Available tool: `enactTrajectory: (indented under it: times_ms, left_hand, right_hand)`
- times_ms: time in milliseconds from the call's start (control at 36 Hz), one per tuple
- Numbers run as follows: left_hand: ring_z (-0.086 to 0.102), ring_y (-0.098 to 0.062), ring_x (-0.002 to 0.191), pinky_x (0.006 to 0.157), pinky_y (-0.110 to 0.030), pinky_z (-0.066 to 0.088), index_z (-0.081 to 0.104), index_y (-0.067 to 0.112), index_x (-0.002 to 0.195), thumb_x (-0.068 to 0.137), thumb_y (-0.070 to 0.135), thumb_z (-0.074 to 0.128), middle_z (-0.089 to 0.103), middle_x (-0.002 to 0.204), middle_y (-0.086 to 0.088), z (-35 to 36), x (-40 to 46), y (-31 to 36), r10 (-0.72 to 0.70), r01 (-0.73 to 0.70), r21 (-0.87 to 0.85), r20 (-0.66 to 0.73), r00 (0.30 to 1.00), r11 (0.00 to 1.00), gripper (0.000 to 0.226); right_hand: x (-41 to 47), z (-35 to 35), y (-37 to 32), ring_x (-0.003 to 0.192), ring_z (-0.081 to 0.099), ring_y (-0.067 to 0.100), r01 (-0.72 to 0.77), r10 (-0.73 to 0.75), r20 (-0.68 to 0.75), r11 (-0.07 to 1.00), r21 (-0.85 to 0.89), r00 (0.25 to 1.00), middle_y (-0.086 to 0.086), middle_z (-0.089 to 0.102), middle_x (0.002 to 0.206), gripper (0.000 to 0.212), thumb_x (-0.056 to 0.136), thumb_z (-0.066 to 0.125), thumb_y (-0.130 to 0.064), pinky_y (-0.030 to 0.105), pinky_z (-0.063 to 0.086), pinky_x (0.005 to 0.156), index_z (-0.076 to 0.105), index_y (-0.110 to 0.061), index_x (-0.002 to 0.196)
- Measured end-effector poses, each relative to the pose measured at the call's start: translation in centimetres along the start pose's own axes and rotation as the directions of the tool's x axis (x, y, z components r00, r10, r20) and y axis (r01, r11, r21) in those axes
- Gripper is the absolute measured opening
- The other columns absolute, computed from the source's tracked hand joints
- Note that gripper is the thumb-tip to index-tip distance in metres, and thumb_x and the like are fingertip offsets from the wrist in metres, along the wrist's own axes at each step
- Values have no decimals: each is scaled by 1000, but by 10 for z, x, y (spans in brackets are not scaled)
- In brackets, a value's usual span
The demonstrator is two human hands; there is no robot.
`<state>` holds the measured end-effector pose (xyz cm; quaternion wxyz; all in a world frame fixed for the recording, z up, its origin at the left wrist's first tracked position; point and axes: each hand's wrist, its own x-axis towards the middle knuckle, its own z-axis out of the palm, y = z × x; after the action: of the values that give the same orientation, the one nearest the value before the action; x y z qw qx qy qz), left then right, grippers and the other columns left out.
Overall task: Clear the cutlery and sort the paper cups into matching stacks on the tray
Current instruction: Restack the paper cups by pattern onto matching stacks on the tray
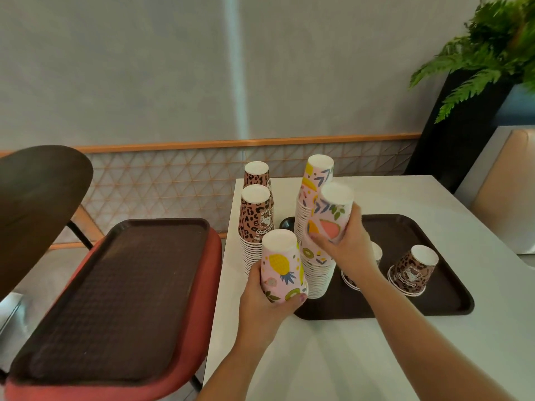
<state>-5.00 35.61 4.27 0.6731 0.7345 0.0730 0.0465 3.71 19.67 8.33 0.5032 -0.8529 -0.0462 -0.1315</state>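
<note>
At centre frame, the left hand (262, 302) gripped an upturned pineapple-print cup (281, 266), while the right hand (344, 244) clasped a fruit-print cup (333, 214). Both were beside the tall stacks (314, 273) at the left end of the tray (451, 299).

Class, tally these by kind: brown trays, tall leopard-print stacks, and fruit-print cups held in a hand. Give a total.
Brown trays: 2 (table tray, chair tray)
Tall leopard-print stacks: 2 (rear leopard stack, front leopard stack)
Held fruit-print cups: 2 (nearer fruit cup, farther fruit cup)
Total: 6
</note>
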Motion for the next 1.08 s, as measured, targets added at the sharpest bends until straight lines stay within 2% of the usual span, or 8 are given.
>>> enactTrajectory:
  times_ms: [83,167,250,417,528,611,778,1083]
  left_hand:
    - [64,-5,99,71,-12,53,52,26,117,59,4,86,65,109,11,1,0,8,38,-38,-31,5,999,999,71]
    - [64,-9,105,77,-18,55,51,22,122,59,2,86,66,113,9,2,3,21,95,-94,-94,14,995,991,75]
    - [62,-9,111,89,-31,54,50,28,122,57,7,88,65,117,11,5,7,44,184,-181,-117,14,983,976,78]
    - [61,-5,110,90,-26,53,47,35,113,58,15,87,64,117,9,19,22,101,372,-372,-42,0,928,927,71]
    - [63,2,97,81,-19,53,49,30,113,60,18,87,65,104,14,34,44,117,371,-371,33,6,928,928,67]
    - [58,15,82,68,-3,46,47,33,109,64,15,84,60,92,25,46,60,118,344,-347,99,44,938,933,61]
    - [61,-11,102,83,-26,53,48,19,125,61,3,80,64,112,4,64,76,86,258,-269,163,85,962,949,73]
    - [59,-16,112,93,-39,53,48,17,126,61,22,86,63,121,0,73,87,17,156,-174,283,84,984,943,76]
  right_hand:
    - [-7,6,16,115,53,16,-59,57,102,998,23,993,0,49,131,89,67,79,-38,33,49,90,26,-21,136]
    - [-10,5,17,122,48,17,-71,64,68,993,98,996,0,42,138,90,69,74,-50,44,47,98,25,-23,139]
    - [-11,-4,-1,127,41,10,22,-15,-58,992,122,998,1,40,142,79,77,58,-56,30,38,101,29,-19,140]
    - [-7,-28,-51,124,45,1,298,-275,-127,924,239,953,-5,51,133,68,81,37,-72,21,39,102,37,-25,130]
    - [-1,-35,-65,125,46,4,294,-296,-38,913,283,954,-7,49,135,68,81,51,-61,30,42,103,35,-23,135]
    - [6,-36,-64,111,54,-6,232,-245,18,938,257,969,-17,55,123,63,75,65,-47,11,46,87,35,-32,129]
    - [15,-25,-26,96,57,-12,90,-104,58,976,200,993,-17,60,110,66,74,76,-24,5,45,75,40,-22,130]
    - [6,-4,26,100,59,-2,-54,26,187,987,149,982,-13,61,111,63,71,79,-23,15,50,82,43,-30,123]
